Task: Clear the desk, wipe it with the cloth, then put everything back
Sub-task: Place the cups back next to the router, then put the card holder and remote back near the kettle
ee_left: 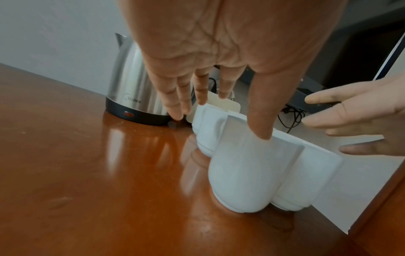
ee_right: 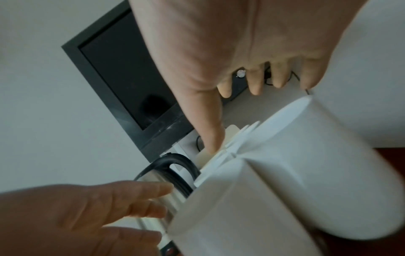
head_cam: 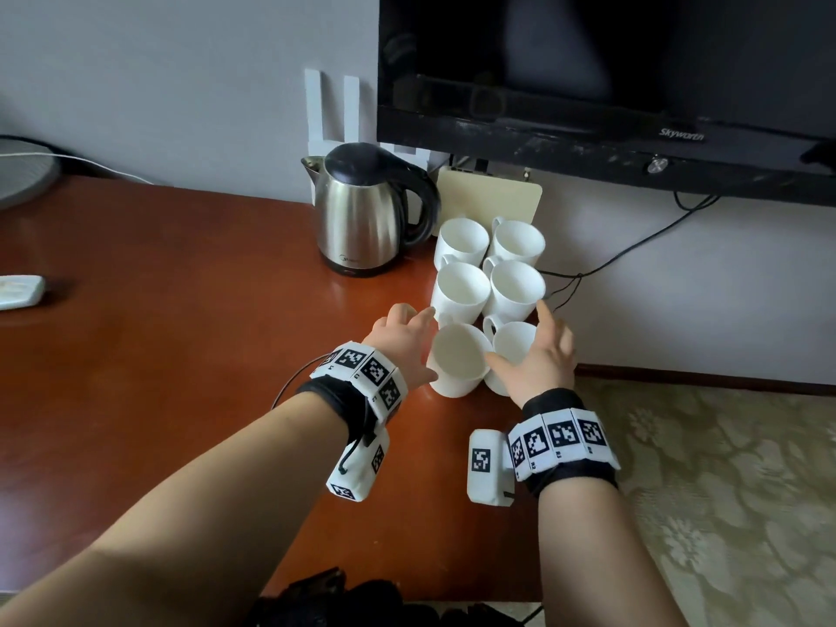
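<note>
Six mugs (head_cam: pixel 491 291) stand in two columns at my desk's (head_cam: pixel 181 355) right edge; the kettle (head_cam: pixel 362 210) stands left of the rear pair, the television (head_cam: pixel 610 83) above.

"Skyworth" is printed in pale letters on the lower bezel of the television (head_cam: pixel 606 106), at the upper right of the head view. "Midea" stands in grey on the steel side of the kettle (ee_left: pixel 131 97), left of centre in the left wrist view. The small characters under the black-and-white square markers on the wristbands (head_cam: pixel 558 438) are too small to read.
</note>
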